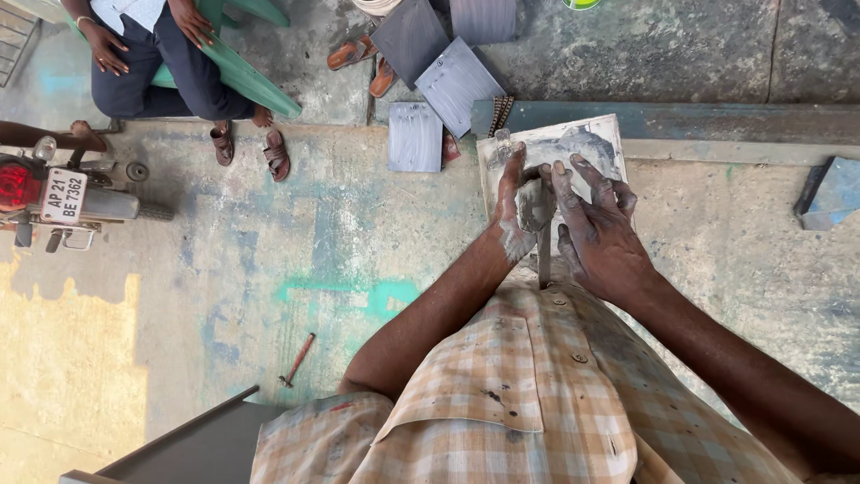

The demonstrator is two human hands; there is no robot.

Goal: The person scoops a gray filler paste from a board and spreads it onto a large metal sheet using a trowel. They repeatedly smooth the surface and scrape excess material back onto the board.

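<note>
Fingers [587, 179] of the right hand [600, 229] spread flat on the pale slab [587, 143]; the left hand [520, 211] pinches a grey putty lump [537, 204]. The slab lies ahead at twelve o'clock, long axis pointing away. Pressing off-centre could tip it; wet putty might slip loose.

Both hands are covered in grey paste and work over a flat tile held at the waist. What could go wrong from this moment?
1. The left hand and right hand look smeared with wet grey paste, so the pale tile could slip and drop onto the concrete floor.
2. A fall might strike the grey tiles lying below.
3. Paste may drip on the checked shirt.
</note>
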